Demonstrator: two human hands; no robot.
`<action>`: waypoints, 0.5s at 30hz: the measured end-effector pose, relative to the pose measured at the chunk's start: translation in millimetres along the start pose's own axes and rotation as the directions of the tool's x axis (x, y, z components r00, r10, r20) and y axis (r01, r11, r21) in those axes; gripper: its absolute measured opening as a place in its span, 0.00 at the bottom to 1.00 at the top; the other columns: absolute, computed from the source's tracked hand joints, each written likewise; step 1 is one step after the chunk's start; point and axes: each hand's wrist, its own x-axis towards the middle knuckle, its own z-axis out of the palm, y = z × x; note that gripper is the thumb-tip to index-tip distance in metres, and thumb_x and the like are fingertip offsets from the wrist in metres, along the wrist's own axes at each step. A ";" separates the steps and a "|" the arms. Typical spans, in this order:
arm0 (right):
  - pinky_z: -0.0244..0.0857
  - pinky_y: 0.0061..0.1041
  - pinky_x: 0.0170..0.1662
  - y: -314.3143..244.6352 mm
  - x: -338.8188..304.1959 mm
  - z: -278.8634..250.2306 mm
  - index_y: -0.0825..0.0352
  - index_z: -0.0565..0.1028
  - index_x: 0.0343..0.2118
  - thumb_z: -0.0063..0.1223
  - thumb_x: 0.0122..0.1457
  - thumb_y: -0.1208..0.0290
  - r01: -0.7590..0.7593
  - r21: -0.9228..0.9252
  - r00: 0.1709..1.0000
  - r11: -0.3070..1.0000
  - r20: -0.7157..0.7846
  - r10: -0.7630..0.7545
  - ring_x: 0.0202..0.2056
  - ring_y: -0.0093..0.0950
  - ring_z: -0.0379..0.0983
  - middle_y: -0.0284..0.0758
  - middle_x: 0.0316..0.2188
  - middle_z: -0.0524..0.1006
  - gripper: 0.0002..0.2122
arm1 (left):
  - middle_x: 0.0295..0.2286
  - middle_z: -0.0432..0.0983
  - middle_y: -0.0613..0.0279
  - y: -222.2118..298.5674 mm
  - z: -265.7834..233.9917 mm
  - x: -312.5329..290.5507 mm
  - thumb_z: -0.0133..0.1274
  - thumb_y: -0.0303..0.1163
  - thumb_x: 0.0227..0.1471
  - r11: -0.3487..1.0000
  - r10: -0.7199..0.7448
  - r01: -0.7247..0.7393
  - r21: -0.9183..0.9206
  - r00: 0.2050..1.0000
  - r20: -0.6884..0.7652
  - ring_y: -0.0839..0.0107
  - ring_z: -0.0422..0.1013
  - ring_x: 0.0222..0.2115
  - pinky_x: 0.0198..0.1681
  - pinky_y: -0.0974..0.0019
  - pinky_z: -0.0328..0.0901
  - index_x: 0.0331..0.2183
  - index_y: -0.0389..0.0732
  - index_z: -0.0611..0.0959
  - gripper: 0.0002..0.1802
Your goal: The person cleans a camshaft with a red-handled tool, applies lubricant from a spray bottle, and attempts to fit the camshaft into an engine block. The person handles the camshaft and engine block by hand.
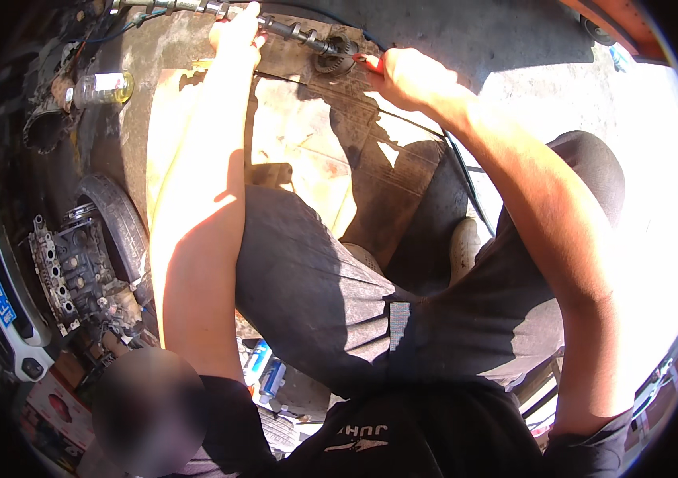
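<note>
A long metal camshaft (283, 29) stretches across the top of the view, and a toothed round gear (336, 64) sits at its right end. My left hand (237, 36) is closed around the shaft near its middle. In my right hand (414, 77) is a red-handled tool (374, 64), gripped in closed fingers. Its tip reaches the gear's right side; whether it touches, I cannot tell. The tool's exact kind is mostly hidden by my hand.
Flattened cardboard (299, 119) lies under my hands. A clear bottle with yellow liquid (105, 88) lies at the left, near a tire (112, 215) and an engine cylinder head (76, 267). A car's front bumper (4, 295) stands at far left. A dark cable (466, 175) runs by my right knee.
</note>
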 end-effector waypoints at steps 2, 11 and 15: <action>0.71 0.39 0.38 0.0 -0.1 -2.2 0.68 0.79 0.34 0.50 0.61 0.55 -0.011 -0.012 1.000 1.000 0.007 0.011 0.34 0.45 0.78 0.46 0.30 0.80 0.17 | 0.26 0.75 0.62 1.2 -0.4 0.0 0.63 0.25 0.50 1.000 -0.008 0.008 0.007 1.000 -0.014 0.65 0.75 0.27 0.35 0.51 0.75 0.31 0.43 0.75 0.10; 0.72 0.40 0.41 -8.9 3.6 -2.3 0.67 0.79 0.35 0.48 0.61 0.56 0.051 -0.069 0.998 0.996 0.034 -0.049 0.38 0.46 0.78 0.47 0.34 0.80 0.17 | 0.31 0.75 0.60 34.2 16.4 -49.8 0.64 0.26 0.49 0.999 -0.030 0.040 0.036 0.972 -0.231 0.65 0.74 0.30 0.38 0.51 0.74 0.38 0.44 0.76 0.15; 0.71 0.41 0.42 15.4 -3.4 -5.5 0.66 0.79 0.36 0.48 0.61 0.56 -0.059 -0.072 0.997 0.996 0.042 0.062 0.39 0.47 0.77 0.46 0.35 0.80 0.16 | 0.31 0.75 0.60 60.6 68.0 -112.7 0.63 0.25 0.50 0.989 -0.131 0.135 -0.055 0.988 0.076 0.66 0.74 0.30 0.37 0.52 0.74 0.38 0.43 0.75 0.15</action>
